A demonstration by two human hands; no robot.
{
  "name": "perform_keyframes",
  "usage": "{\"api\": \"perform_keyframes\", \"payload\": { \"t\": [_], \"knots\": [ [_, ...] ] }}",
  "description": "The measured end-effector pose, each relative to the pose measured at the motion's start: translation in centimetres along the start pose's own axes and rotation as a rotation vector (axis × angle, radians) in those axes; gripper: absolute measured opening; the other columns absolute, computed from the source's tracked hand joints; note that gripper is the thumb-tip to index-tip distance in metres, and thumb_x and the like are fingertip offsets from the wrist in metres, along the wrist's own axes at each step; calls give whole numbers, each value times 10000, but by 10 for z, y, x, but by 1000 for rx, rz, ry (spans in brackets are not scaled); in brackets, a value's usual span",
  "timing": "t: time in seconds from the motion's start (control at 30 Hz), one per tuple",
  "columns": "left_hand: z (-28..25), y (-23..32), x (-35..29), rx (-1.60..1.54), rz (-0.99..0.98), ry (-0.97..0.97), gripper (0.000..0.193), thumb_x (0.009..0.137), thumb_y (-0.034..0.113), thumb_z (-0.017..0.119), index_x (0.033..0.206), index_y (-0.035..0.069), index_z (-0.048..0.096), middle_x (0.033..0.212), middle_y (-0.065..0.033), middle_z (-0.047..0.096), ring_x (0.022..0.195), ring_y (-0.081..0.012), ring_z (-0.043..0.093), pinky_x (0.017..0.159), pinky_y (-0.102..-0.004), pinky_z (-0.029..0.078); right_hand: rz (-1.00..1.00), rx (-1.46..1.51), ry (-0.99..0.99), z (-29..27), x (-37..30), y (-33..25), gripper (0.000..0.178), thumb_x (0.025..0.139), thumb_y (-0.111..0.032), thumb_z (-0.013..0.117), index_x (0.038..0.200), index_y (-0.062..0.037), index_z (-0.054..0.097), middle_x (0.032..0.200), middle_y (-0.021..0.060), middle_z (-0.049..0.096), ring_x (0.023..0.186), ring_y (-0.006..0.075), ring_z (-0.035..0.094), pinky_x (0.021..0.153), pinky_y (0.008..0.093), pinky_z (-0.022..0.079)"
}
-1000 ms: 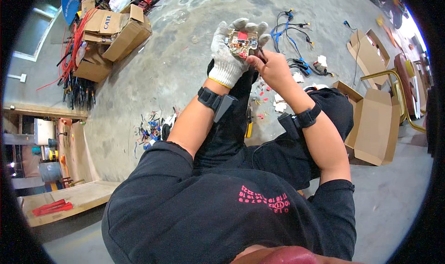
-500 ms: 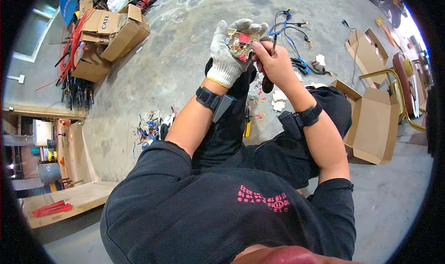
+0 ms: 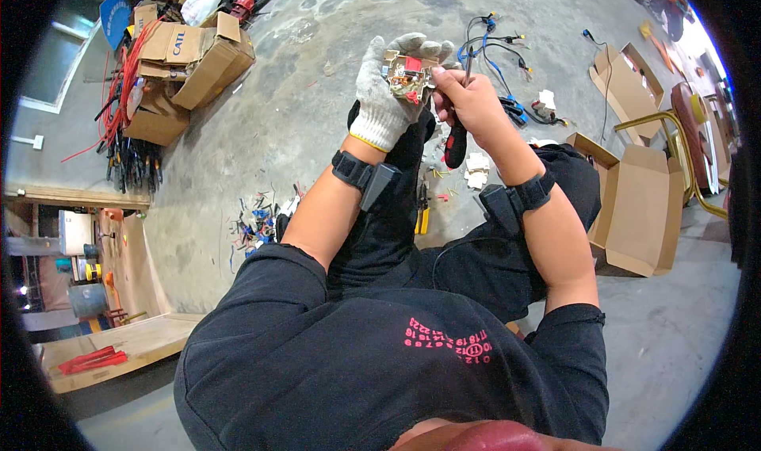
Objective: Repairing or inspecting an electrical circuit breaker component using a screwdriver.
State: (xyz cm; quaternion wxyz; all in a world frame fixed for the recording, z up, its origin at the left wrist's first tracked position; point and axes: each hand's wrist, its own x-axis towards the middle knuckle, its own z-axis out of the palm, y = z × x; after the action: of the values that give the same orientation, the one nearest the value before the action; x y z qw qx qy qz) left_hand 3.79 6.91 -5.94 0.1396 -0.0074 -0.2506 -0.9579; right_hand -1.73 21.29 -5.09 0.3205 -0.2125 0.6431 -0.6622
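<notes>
In a knitted white glove, my left hand (image 3: 376, 102) cradles an opened electrical device (image 3: 407, 78) in its palm, fingers curled around the far side. The device has a cream housing with red parts and bare metal pieces showing inside. My bare right hand (image 3: 478, 108) grips a screwdriver (image 3: 455, 147) with a black and red handle, its shaft pointing up and away from the device. The thumb and index finger of that hand meet the device's right edge. What those fingertips pinch there is too small to make out.
Blue and black cables (image 3: 499, 63) lie on the concrete floor beyond my right hand. White plastic pieces (image 3: 476, 170) and yellow-handled pliers (image 3: 422, 217) sit near my legs. Wire scraps (image 3: 258, 225) are heaped at left. Open cardboard boxes (image 3: 640, 205) stand at right.
The screwdriver handle has swung a little, showing more of its red and black grip. The device has shifted slightly left and tilted in my left hand.
</notes>
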Motion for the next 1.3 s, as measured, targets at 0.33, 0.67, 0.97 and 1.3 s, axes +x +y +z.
{"api": "perform_keyframes", "payload": {
  "t": [0.33, 0.67, 0.97, 1.3],
  "knots": [
    [-7, 1, 1, -121, -43, 43, 568, 987, 505, 384, 1092, -2, 616, 1087, -232, 665, 1058, -412, 621, 943, -517, 498, 47, 251, -49, 1, 1, 7, 471, 979, -504, 513, 836, -61, 585, 669, 25, 595, 503, 91, 538, 434, 231, 395],
    [-2, 0, 0, -34, -32, 1, 567, 999, 497, 366, 1115, -9, 594, 1085, -245, 659, 1069, -413, 615, 953, -514, 492, 26, 52, 0, 3, 5, 8, 348, 947, -335, 602, 726, -68, 631, 621, -18, 579, 503, 65, 506, 469, 225, 387],
    [3, 1, -3, 60, -51, -30, 601, 984, 554, 398, 1206, 18, 555, 1177, -234, 630, 1111, -401, 600, 981, -497, 479, 83, 201, 8, 0, 3, 4, 278, 955, -285, 586, 758, -89, 582, 638, -16, 562, 490, 66, 491, 442, 219, 393],
    [2, -15, -7, 587, -65, -97, 567, 868, 557, 654, 1148, 73, 561, 785, -36, 595, 674, -177, 612, 598, -351, 545, 116, 426, 54, -6, 4, 1, 258, 942, -292, 574, 797, -81, 598, 665, -16, 577, 514, 90, 510, 466, 252, 401]
  ]
}}
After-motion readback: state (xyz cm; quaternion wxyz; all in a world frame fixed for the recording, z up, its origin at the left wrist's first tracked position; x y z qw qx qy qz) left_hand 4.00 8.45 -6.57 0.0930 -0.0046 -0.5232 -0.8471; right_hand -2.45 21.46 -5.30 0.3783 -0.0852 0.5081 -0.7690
